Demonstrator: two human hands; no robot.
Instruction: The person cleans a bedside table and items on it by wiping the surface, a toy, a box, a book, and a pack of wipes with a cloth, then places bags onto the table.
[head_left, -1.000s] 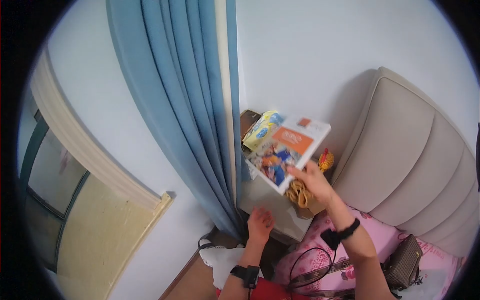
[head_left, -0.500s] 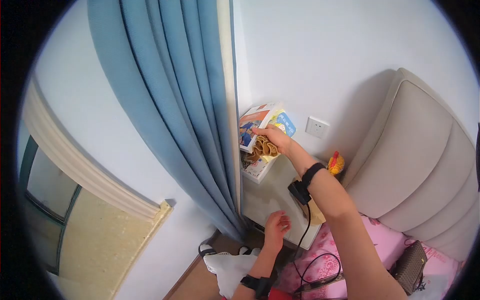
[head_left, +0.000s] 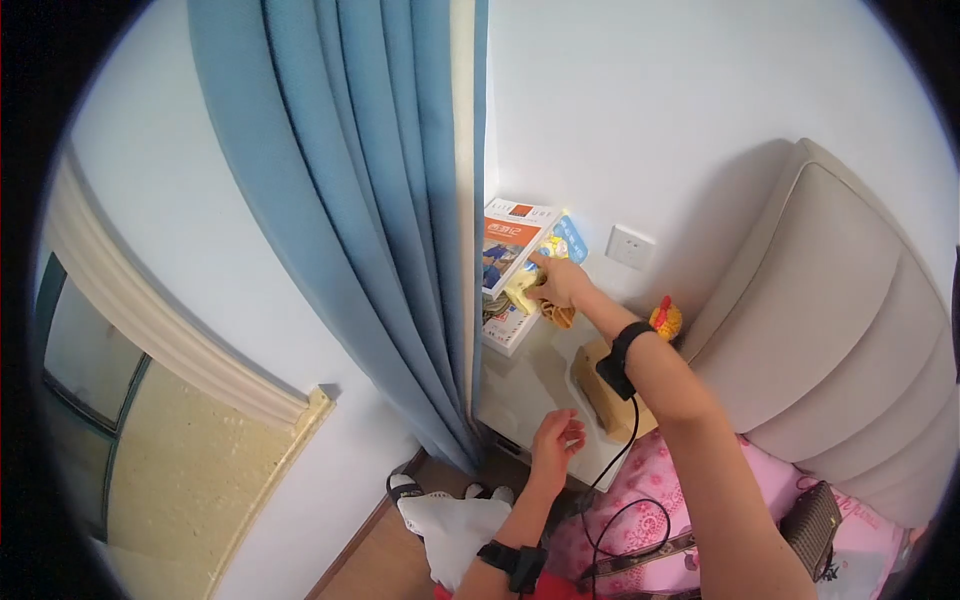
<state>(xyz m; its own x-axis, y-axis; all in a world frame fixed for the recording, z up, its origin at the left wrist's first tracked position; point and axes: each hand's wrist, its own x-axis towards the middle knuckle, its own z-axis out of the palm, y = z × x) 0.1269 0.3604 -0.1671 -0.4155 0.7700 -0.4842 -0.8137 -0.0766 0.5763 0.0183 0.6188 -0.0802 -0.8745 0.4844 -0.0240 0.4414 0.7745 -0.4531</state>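
Note:
My right hand [head_left: 562,283] reaches over the nightstand beside a stack of books. Its fingers are bent round a brown ruffled scrunchie [head_left: 557,314], which shows below the hand and is partly hidden by it. Just left of the fingertips lies a book with a white and orange cover [head_left: 518,236]. A yellow item [head_left: 520,291] shows under that book, and a blue and yellow book [head_left: 570,240] sits behind the hand. Nearer to me, my left hand [head_left: 560,438] hovers at the nightstand's front edge, fingers loosely curled and apart, with nothing visible in it.
A tan box-like object [head_left: 597,390] rests on the nightstand [head_left: 520,395] beneath my right wrist. A yellow and red toy [head_left: 665,318] stands by the padded headboard [head_left: 830,270]. A blue curtain [head_left: 350,230] hangs at the left. A black cable [head_left: 622,450] runs from my right wrist over the pink bedding.
My right hand has drawn back a little to the right with the scrunchie, uncovering more of the orange-and-white book cover. My left hand has barely moved.

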